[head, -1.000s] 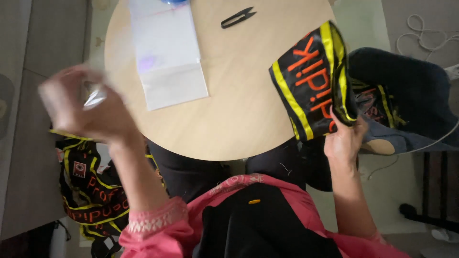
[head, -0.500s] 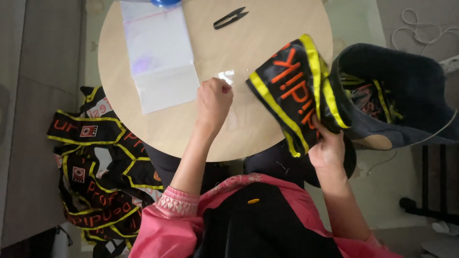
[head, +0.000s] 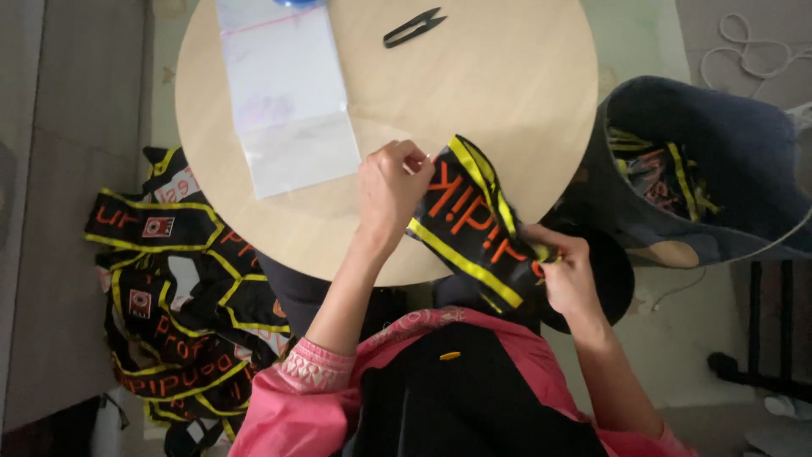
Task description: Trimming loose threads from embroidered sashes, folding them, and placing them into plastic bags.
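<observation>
My left fingers (head: 404,161) pinch the upper end of the black sash (head: 474,224); right fingers (head: 550,247) clamp its lower end at the desk (head: 507,93) edge. Sash has yellow edging and orange lettering, its long axis diagonal from upper left on the desk to lower right over my lap. Left hand (head: 389,190) is over the wood, right hand (head: 571,279) off the rim. Clear plastic bag (head: 288,101) lies flat to the left, black thread snips (head: 414,27) at the far edge. Pile of similar sashes (head: 178,296) on the floor at left, dark bag (head: 702,169) with more at right.
</observation>
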